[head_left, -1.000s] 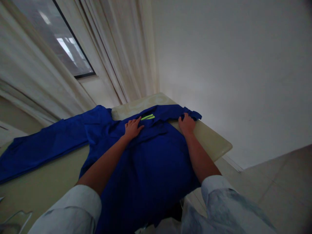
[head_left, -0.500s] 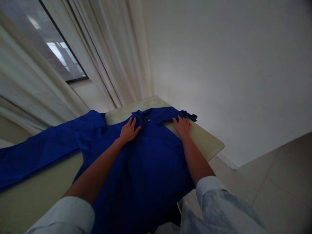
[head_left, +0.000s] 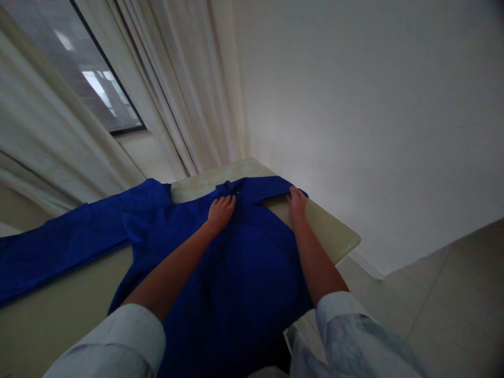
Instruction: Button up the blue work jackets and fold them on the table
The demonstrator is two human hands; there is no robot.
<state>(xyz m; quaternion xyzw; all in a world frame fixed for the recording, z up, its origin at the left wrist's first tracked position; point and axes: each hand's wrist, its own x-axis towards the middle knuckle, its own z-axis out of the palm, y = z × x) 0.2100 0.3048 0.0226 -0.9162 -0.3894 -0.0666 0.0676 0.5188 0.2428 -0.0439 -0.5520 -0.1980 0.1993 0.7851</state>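
A dark blue shirt [head_left: 252,262] lies spread over the table, with its lower part hanging over the near edge. My left hand [head_left: 221,212] is at the collar, its fingers bent down onto the cloth and closed on it. At the far right, my right hand [head_left: 297,205] pinches the outer end of the sleeve [head_left: 268,189]. The sleeve's tip is partly hidden behind those fingers. A long blue stretch of cloth [head_left: 71,241] runs to the left edge of view; I cannot tell whether it is the other sleeve or a separate piece.
The pale table [head_left: 334,231] has a rounded corner at the right. Behind it hang cream curtains [head_left: 177,79] beside a dark-framed window [head_left: 106,89]. A white wall [head_left: 354,105] stands close on the right, above a tiled floor [head_left: 444,294].
My left hand has slid slightly right along the collar, and its spread fingers have curled in. My right hand has gone from lying flat to gripping the sleeve end, whose tip is drawn in.
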